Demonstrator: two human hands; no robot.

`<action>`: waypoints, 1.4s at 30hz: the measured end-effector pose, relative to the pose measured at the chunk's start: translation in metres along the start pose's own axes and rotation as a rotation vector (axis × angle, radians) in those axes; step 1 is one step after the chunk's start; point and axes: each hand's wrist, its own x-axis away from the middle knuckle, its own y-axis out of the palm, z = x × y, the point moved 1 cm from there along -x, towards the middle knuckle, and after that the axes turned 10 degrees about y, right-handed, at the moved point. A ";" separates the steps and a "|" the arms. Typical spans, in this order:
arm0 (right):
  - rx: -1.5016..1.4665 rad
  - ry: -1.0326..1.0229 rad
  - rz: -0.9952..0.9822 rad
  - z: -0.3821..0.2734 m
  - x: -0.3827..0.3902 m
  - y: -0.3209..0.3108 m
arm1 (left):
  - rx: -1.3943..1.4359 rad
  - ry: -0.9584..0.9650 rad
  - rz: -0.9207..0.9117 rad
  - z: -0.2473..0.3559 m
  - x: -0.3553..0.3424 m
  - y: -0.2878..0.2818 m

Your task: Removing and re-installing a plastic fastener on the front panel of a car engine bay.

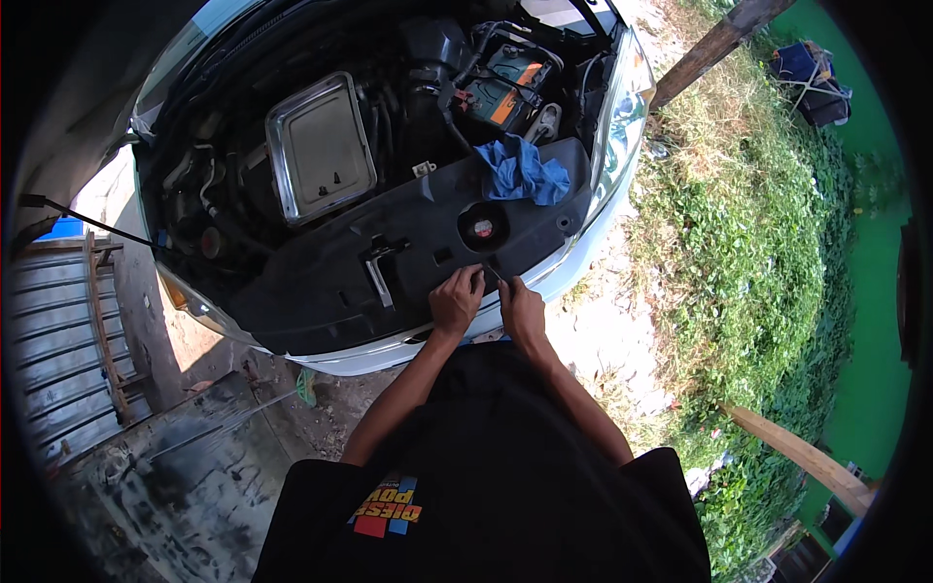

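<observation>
- My left grip (pixel 457 299) is curled at the near edge of the black plastic radiator cover (pixel 311 282), thumb and fingertips drawn in close; whether they're closed on anything, I can't tell from here.
- Right beside it, my right grip (pixel 523 309), only a narrow gap between the two, fingers bent toward the cover; a thin bit shows around the fingertips, too small to name, so no call on whether it's pinched.
- And the cover itself: spread across the front of the open engine bay, its near edge right at both grips!
- Just beyond my fingers, the radiator cap (pixel 483 228) sits down in a round recess.
- Over to the left, a silver metal strip (pixel 380 280) by a dark slot in the cover.
- Up to the right, a crumpled blue cloth (pixel 525 173) rests on the cover's far side.
- Past the cloth, there's the car battery (pixel 512 87), orange stripe across it.
- Farther left, a shiny metal tray (pixel 324 121) sits over the engine, two small dark pieces (pixel 336 179) lying in its nearer half.
- Off right, a wooden post (pixel 714 53) leans above dry grass (pixel 714 117).
</observation>
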 end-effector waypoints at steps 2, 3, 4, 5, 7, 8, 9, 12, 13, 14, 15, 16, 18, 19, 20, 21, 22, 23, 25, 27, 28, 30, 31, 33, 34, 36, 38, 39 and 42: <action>-0.002 -0.016 0.017 -0.002 -0.005 -0.002 | -0.010 0.012 0.004 -0.002 -0.004 0.002; 0.011 -0.003 -0.006 -0.003 -0.007 -0.004 | -0.015 0.010 0.004 -0.003 -0.004 0.002; 0.024 0.010 -0.027 -0.005 -0.009 -0.006 | -0.013 0.010 0.004 -0.003 -0.003 0.002; 0.022 0.010 -0.029 -0.004 -0.010 -0.008 | -0.009 0.011 0.004 -0.003 -0.004 0.003; 0.040 0.009 -0.055 -0.004 -0.009 -0.010 | -0.013 0.005 -0.008 -0.004 -0.006 0.005; 0.039 0.012 -0.057 -0.004 -0.010 -0.011 | -0.014 -0.002 -0.021 -0.003 -0.007 0.005; 0.053 0.000 -0.044 -0.005 -0.011 -0.012 | -0.014 -0.002 -0.025 -0.002 -0.008 0.004; 0.075 -0.031 -0.025 -0.011 -0.011 -0.017 | -0.012 0.012 -0.010 -0.003 -0.010 0.004; 0.085 -0.053 -0.018 -0.013 -0.011 -0.018 | -0.008 -0.005 -0.029 -0.004 -0.009 0.004; 0.084 -0.052 -0.016 -0.013 -0.012 -0.018 | -0.002 -0.021 -0.046 -0.004 -0.010 0.005; 0.089 -0.063 -0.012 -0.012 -0.013 -0.017 | 0.000 -0.019 -0.047 -0.004 -0.011 0.006; 0.095 -0.075 -0.008 -0.011 -0.014 -0.017 | -0.007 -0.003 -0.025 -0.004 -0.013 0.007; 0.093 -0.081 -0.006 -0.010 -0.012 -0.014 | -0.013 0.011 -0.007 -0.005 -0.013 0.008; 0.091 -0.089 -0.003 -0.009 -0.012 -0.013 | -0.005 0.008 -0.003 -0.006 -0.013 0.008; 0.092 -0.089 -0.003 -0.009 -0.012 -0.012 | 0.003 0.005 0.002 -0.006 -0.013 0.008; 0.090 -0.096 0.002 -0.009 -0.013 -0.010 | 0.004 0.005 0.003 -0.005 -0.014 0.009; 0.087 -0.102 0.008 -0.009 -0.013 -0.009 | 0.003 0.003 0.005 -0.005 -0.014 0.010; 0.087 -0.102 0.009 -0.007 -0.014 -0.007 | 0.002 0.004 0.006 -0.005 -0.015 0.010; 0.070 -0.146 0.051 -0.003 -0.014 -0.003 | 0.001 0.012 0.009 -0.007 -0.015 0.010; 0.060 -0.154 0.082 -0.001 -0.012 0.002 | 0.005 0.020 0.011 -0.007 -0.016 0.011; 0.048 -0.164 0.111 0.000 -0.012 0.004 | -0.003 0.011 0.013 -0.007 -0.017 0.011; 0.039 -0.162 0.108 0.002 -0.013 0.007 | -0.006 0.006 0.013 -0.008 -0.018 0.013; 0.021 -0.153 0.111 0.006 -0.014 0.011 | -0.011 0.007 0.018 -0.007 -0.017 0.013; 0.002 -0.144 0.115 0.007 -0.019 0.011 | -0.016 0.008 0.022 -0.006 -0.018 0.013; -0.068 -0.056 0.037 0.010 -0.024 0.011 | -0.014 -0.005 0.022 -0.006 -0.019 0.014; -0.137 0.026 -0.046 0.011 -0.031 0.007 | -0.017 -0.022 0.028 -0.004 -0.021 0.015; -0.154 -0.024 -0.054 0.008 -0.035 0.006 | -0.015 -0.037 0.054 -0.004 -0.022 0.015; -0.157 -0.027 -0.057 0.007 -0.037 0.004 | -0.020 -0.037 0.054 -0.003 -0.021 0.015; 0.029 -0.126 -0.072 0.008 -0.049 -0.007 | -0.036 -0.059 0.045 -0.002 -0.025 0.017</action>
